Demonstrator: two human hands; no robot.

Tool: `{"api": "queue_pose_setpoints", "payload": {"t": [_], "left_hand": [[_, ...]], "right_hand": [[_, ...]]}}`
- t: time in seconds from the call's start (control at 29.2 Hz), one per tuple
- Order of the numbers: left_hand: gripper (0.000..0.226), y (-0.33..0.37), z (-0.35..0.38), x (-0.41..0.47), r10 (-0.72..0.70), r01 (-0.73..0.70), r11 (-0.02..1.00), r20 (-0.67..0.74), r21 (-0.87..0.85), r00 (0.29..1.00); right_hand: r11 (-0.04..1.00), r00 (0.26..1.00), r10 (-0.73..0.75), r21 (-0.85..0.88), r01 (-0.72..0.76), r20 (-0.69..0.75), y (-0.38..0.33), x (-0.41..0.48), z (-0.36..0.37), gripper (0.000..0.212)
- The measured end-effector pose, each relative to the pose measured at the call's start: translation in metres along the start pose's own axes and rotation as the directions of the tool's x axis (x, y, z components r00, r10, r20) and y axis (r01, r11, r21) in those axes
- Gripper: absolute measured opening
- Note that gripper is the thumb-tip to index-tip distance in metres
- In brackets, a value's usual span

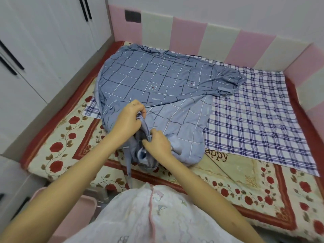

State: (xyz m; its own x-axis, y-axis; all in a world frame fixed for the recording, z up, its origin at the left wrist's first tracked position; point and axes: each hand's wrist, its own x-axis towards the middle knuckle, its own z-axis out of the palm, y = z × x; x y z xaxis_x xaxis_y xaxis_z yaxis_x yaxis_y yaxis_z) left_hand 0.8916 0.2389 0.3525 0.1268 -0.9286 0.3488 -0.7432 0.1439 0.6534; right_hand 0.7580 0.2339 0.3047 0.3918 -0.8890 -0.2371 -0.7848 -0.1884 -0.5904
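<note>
A blue-grey checked garment [157,79] lies spread across the bed, its near end bunched toward me. My left hand [128,118], with a ring on one finger, grips a gathered fold of that fabric at the near edge. Just below and to the right, my right hand [157,142] pinches the bunched cloth with curled fingers. A strip of the garment [128,165] hangs down over the bed's front edge.
Under the garment lies a blue-and-white plaid sheet [254,116] on a rose-patterned mat [57,148]. Pink and cream padded panels [189,32] line the far and right sides. White wardrobe doors [35,50] stand on the left. A pink object [73,216] sits by my left arm.
</note>
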Motion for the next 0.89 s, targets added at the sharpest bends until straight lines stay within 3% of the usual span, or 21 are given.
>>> {"api": "queue_pose_setpoints", "payload": {"t": [0.1,0.27,0.34,0.45,0.55,0.62,0.65,0.72,0.79,0.82,0.89], "left_hand": [[0.037,-0.009,-0.013,-0.012,0.043,-0.043,0.998,-0.005,0.039,0.999],[0.03,-0.032,-0.02,-0.041,0.05,-0.061,0.976,0.059,0.207,0.997],[0.028,-0.035,-0.017,-0.053,0.036,-0.043,0.972,0.036,0.231,0.999],[0.02,-0.034,-0.015,-0.063,-0.015,0.04,0.976,-0.116,0.216,0.993],[0.022,-0.05,-0.008,-0.067,-0.177,0.215,0.958,-0.196,0.192,0.964],[0.028,-0.064,-0.003,-0.067,-0.324,0.343,0.924,-0.133,0.171,0.937],[0.03,-0.066,-0.005,-0.064,-0.368,0.385,0.912,-0.127,0.145,0.921],[0.032,-0.059,-0.013,-0.054,-0.352,0.375,0.925,-0.231,0.061,0.907],[0.031,-0.052,-0.018,-0.044,-0.304,0.33,0.944,-0.365,0.008,0.88],[0.03,-0.054,-0.016,-0.043,-0.332,0.354,0.935,-0.374,-0.012,0.866],[0.028,-0.069,-0.005,-0.045,-0.48,0.486,0.873,-0.254,-0.043,0.84]], "right_hand": [[0.999,0.995,0.03,0.028,-0.027,-0.091,0.009,0.003,-0.013,0.006],[0.997,0.933,-0.064,-0.066,0.043,-0.355,0.025,0.004,-0.041,0.019],[0.98,0.937,-0.124,-0.188,0.064,-0.327,0.03,0.003,-0.045,0.023],[0.918,0.967,-0.167,-0.388,0.081,-0.194,0.04,0.004,-0.043,0.025],[0.833,0.993,-0.11,-0.548,0.073,-0.035,0.052,0.011,-0.035,0.018],[0.874,1.0,-0.026,-0.486,0.017,-0.011,0.058,0.018,-0.037,0.018],[0.907,0.997,-0.038,-0.42,0.005,-0.07,0.058,0.02,-0.042,0.019],[0.965,0.933,-0.122,-0.262,0.031,-0.338,0.054,0.021,-0.06,0.017],[0.986,0.794,-0.155,-0.138,0.09,-0.587,0.047,0.022,-0.078,0.022],[0.992,0.771,-0.128,-0.088,0.093,-0.624,0.047,0.022,-0.084,0.024],[1.0,0.84,-0.029,-0.015,0.025,-0.542,0.057,0.029,-0.088,0.015]]}}
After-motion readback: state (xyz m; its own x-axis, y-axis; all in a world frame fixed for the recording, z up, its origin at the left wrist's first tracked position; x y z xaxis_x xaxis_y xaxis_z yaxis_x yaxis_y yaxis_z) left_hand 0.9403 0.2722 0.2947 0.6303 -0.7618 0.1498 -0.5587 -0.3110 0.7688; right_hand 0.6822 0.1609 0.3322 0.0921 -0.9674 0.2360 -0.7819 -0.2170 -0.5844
